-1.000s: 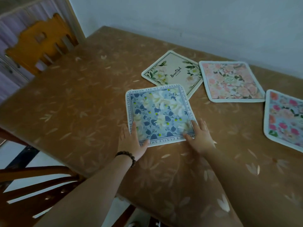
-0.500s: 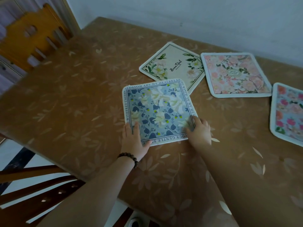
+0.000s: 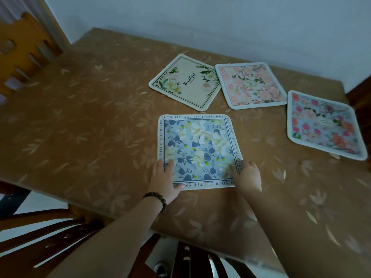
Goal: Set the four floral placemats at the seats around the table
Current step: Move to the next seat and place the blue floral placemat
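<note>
— On the brown flowered tablecloth [image 3: 84, 125], where does the blue mat sit?

— Near the front edge, about 6 o'clock from the middle. The blue placemat [image 3: 198, 151] lies flat, its lettered border squared to the person.

— And the hands?

— The left hand [image 3: 163, 180] lies on the mat's near left corner, fingers stretched out flat, thumb along the near border. A bead bracelet [image 3: 157, 199] circles that wrist. The right hand [image 3: 248, 175] presses the near right corner, fingers loosely curled and blurred, so I cannot tell whether they pinch the edge or just rest on it.

— The other three?

— The cream placemat [image 3: 185, 82] is at 12 o'clock from the blue one, turned like a diamond. The pink placemat [image 3: 251, 85] touches its right corner, at 1 o'clock. The bright rose placemat [image 3: 323, 125] lies at 3 o'clock by the right edge.

— Seats?

— A yellow chair [image 3: 22, 51] at 10 o'clock, dark chair backs [image 3: 46, 235] at 7 o'clock.
</note>
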